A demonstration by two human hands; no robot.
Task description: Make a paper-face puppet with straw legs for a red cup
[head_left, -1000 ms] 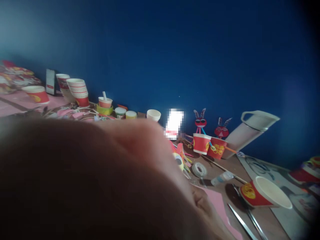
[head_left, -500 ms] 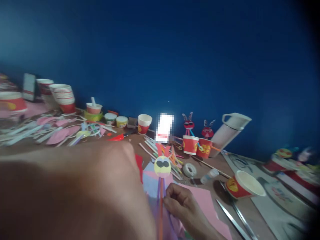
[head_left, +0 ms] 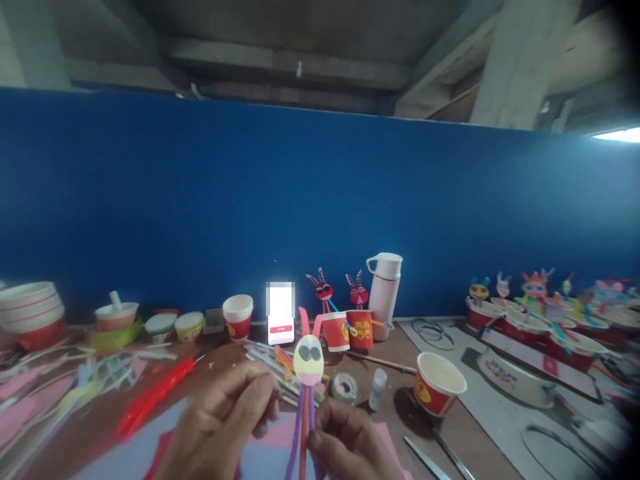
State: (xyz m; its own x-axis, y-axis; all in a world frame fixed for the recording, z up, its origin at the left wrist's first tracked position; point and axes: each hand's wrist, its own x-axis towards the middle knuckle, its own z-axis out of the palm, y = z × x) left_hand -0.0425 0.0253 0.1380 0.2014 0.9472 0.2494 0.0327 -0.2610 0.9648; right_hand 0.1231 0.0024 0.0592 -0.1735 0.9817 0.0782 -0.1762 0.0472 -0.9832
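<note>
A paper rabbit figure [head_left: 309, 361] stands upright in front of me, with a round yellow face, dark eyes, red ears and long purple and orange strips below. My right hand [head_left: 355, 443] pinches one of its purple strips between thumb and fingertips. To the left of the figure, apart from it, my left hand [head_left: 225, 417] has its fingers pressed together; anything between them is too small or hidden to tell. Below both hands lie pink and pale blue paper sheets [head_left: 273, 460].
Behind are a paper cup [head_left: 238, 317], a lit phone [head_left: 281, 317], two red rabbit figures in cups and a white flask [head_left: 385, 293]. Tape [head_left: 345, 388], a glue bottle [head_left: 378, 389], a tilted cup [head_left: 439, 383] and scissors [head_left: 430, 460] lie right. Paper strips [head_left: 45, 400] spread left.
The view has tilted up and levelled. My left hand, earlier large and close to the camera, has moved down and right towards the figure. My right hand keeps its pinch on the strip.
</note>
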